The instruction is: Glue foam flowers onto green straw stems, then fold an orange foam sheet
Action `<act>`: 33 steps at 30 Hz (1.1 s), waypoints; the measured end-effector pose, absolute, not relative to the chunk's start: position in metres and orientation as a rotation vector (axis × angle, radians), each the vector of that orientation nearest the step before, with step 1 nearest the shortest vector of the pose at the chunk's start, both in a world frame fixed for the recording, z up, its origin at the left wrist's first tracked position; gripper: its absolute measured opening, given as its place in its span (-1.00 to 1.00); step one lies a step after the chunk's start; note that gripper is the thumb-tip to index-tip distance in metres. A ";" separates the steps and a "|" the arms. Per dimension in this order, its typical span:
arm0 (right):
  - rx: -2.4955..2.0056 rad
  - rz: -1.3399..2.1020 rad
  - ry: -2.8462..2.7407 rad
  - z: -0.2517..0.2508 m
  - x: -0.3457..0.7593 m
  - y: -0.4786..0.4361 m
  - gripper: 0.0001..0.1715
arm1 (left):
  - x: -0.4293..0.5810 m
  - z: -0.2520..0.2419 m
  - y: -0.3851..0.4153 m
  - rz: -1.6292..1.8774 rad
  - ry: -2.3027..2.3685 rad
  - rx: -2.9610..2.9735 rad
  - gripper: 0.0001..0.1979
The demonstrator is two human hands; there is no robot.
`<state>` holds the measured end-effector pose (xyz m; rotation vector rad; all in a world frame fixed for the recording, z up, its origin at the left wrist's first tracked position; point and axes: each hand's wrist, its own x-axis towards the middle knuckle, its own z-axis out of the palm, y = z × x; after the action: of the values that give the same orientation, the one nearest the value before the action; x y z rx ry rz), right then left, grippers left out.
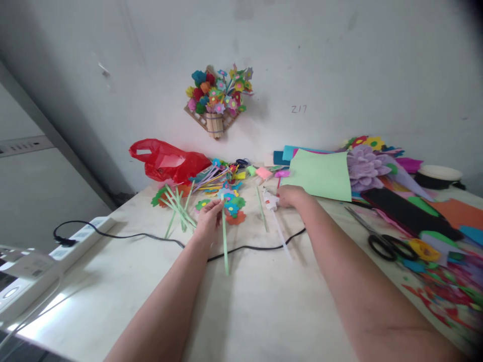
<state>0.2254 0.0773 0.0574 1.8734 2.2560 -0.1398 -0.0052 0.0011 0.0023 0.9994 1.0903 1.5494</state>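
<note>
Between the fingertips of my left hand [210, 219] is a pale green strip [225, 246], its long end pointing toward me. My left hand is closed on it near its far end. My right hand [291, 196] is closed at a white glue gun [270, 200], with the fingers partly hidden behind the hand. A translucent glue stick [281, 234] sticks out of the gun's back. Felt flower shapes [236, 203] in blue, green and orange lie just beyond my left hand. Another pale green strip [261, 208] rests between the two hands.
More green strips [179, 208] lie at left near a red plastic bag [166, 160]. A black cord [245, 247] crosses the table from a power strip [81, 239]. Scissors [383, 239], a light green sheet [320, 173] and felt scraps [445, 291] are at right.
</note>
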 end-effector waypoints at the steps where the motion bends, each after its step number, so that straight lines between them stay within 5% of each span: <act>1: 1.845 -0.140 2.291 0.056 0.226 0.078 -0.60 | -0.005 0.002 0.001 1.559 1.091 1.001 -0.74; 12: 1.991 -0.241 2.553 0.053 0.237 0.090 -0.50 | -0.006 0.003 0.000 1.541 1.176 1.122 -0.71; 22: 1.797 -1.717 2.890 0.068 0.223 0.066 -0.87 | -0.006 0.000 0.002 1.544 1.190 1.159 -0.67; 33: 1.479 -2.052 2.789 0.072 0.216 0.061 -0.59 | -0.006 -0.005 0.005 1.471 1.196 1.199 -0.61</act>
<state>0.2162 0.0612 0.0723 1.4787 2.7894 -2.0521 -0.0061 0.0045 -0.0053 1.1988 1.1963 1.4706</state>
